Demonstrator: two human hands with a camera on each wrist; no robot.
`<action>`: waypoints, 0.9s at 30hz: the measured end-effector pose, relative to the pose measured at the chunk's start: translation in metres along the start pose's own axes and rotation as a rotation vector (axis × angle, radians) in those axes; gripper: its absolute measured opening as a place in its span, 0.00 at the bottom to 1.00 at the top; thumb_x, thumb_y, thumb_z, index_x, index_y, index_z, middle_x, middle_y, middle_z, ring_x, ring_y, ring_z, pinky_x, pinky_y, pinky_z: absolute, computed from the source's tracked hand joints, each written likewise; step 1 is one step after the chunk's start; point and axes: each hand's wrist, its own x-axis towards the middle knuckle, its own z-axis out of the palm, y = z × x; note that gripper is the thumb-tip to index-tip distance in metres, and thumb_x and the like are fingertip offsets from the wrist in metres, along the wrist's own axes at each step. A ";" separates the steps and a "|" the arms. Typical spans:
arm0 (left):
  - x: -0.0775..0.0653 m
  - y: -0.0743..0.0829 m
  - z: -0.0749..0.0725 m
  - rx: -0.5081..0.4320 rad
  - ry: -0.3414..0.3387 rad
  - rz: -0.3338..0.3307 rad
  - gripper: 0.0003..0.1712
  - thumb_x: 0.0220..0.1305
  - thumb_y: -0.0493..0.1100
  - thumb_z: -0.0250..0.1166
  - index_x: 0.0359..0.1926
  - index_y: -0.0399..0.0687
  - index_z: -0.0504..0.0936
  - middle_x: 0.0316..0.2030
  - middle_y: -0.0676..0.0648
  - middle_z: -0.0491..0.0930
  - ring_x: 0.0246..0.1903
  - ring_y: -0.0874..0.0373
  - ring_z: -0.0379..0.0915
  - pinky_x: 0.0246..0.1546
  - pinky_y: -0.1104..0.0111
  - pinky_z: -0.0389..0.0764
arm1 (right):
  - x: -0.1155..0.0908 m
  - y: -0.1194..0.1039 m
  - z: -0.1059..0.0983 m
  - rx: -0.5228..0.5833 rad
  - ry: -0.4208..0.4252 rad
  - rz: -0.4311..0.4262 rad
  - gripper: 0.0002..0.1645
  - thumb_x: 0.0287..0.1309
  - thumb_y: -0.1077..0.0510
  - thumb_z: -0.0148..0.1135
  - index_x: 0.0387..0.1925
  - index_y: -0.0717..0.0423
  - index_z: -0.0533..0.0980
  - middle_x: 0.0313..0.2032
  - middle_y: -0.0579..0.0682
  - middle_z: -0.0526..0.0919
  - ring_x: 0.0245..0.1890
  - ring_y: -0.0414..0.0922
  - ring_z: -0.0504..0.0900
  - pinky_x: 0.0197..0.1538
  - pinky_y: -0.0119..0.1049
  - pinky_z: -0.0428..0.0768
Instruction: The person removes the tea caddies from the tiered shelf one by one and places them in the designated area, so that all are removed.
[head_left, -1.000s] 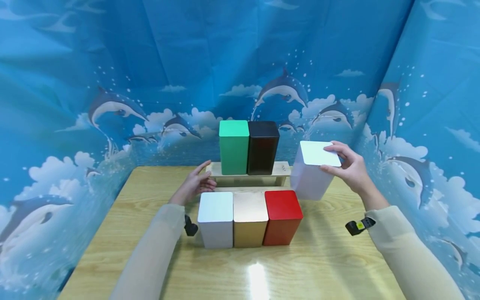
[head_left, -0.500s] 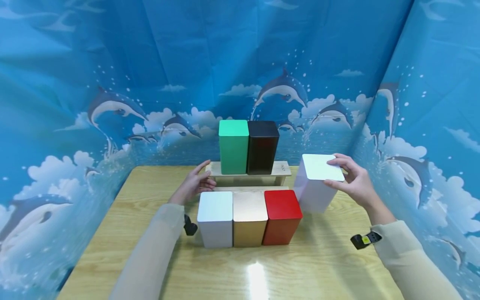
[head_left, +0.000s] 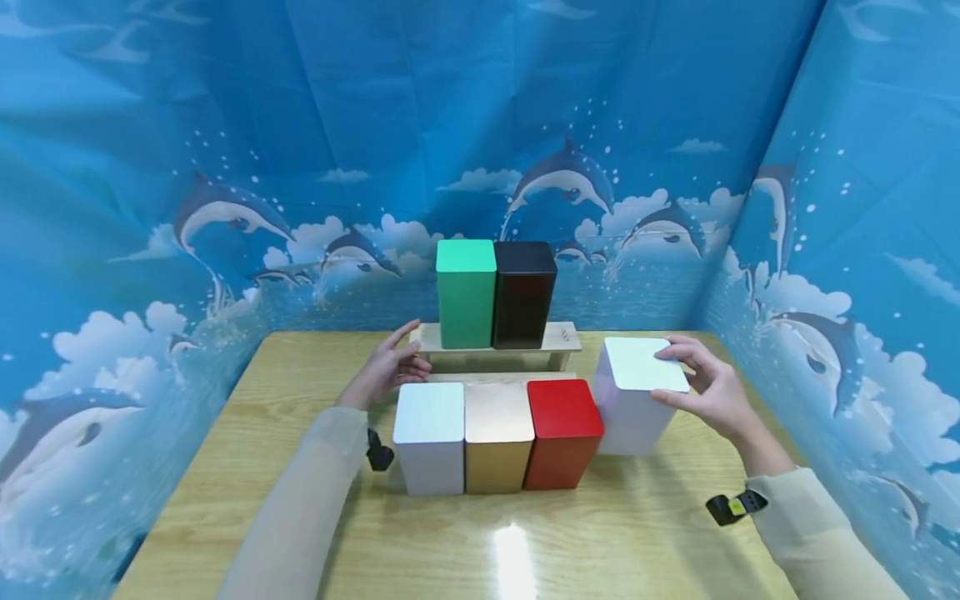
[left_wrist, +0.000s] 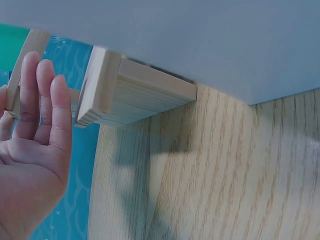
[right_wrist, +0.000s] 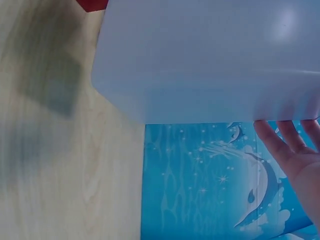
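Observation:
My right hand [head_left: 708, 392] grips a tall white box [head_left: 633, 417] near its top right edge, thumb in front and fingers behind. In the right wrist view the fingertips [right_wrist: 287, 127] press against its side. The box stands upright close to the right of a red box [head_left: 564, 433]. My left hand [head_left: 386, 367] touches the left end of a wooden two-step rack [head_left: 562, 336]. In the left wrist view several of its fingers [left_wrist: 61, 110] are straight, overlapping the rack's end. A second white box [head_left: 431, 442] and a gold box [head_left: 498, 442] stand beside the red one.
A green box [head_left: 467, 300] and a black box [head_left: 525, 300] stand on the rack's upper step. The wooden table [head_left: 247, 458] bears everything. Blue curtains [head_left: 360, 125] with dolphins hang behind and at the sides.
My right hand has brought the white box down and toward me, beside the red box. My left hand and the other boxes stay put.

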 end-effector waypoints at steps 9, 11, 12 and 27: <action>-0.004 0.005 0.002 0.012 -0.013 -0.008 0.31 0.71 0.48 0.50 0.71 0.70 0.52 0.31 0.42 0.82 0.32 0.50 0.80 0.43 0.53 0.79 | -0.014 0.009 0.006 0.017 -0.025 0.010 0.26 0.41 0.79 0.66 0.46 0.72 0.70 0.57 0.64 0.63 0.56 0.39 0.67 0.49 0.22 0.73; -0.010 0.010 0.004 0.013 -0.031 -0.015 0.31 0.72 0.47 0.49 0.71 0.69 0.50 0.32 0.41 0.82 0.33 0.49 0.80 0.46 0.50 0.76 | -0.017 0.011 0.007 0.018 -0.028 0.006 0.26 0.40 0.79 0.66 0.45 0.72 0.70 0.57 0.64 0.63 0.56 0.39 0.66 0.49 0.22 0.73; -0.012 0.013 0.006 0.014 -0.040 -0.018 0.32 0.72 0.47 0.48 0.72 0.68 0.49 0.32 0.41 0.82 0.34 0.49 0.80 0.47 0.50 0.75 | -0.018 0.013 0.008 0.016 -0.028 0.004 0.26 0.40 0.79 0.66 0.45 0.72 0.71 0.57 0.64 0.64 0.56 0.39 0.67 0.49 0.22 0.74; -0.001 0.002 0.002 0.010 0.009 -0.007 0.30 0.71 0.49 0.51 0.70 0.71 0.54 0.30 0.42 0.82 0.30 0.51 0.81 0.38 0.57 0.81 | -0.034 0.023 0.020 0.003 -0.029 0.049 0.27 0.40 0.77 0.69 0.46 0.69 0.72 0.58 0.66 0.63 0.57 0.38 0.66 0.49 0.23 0.73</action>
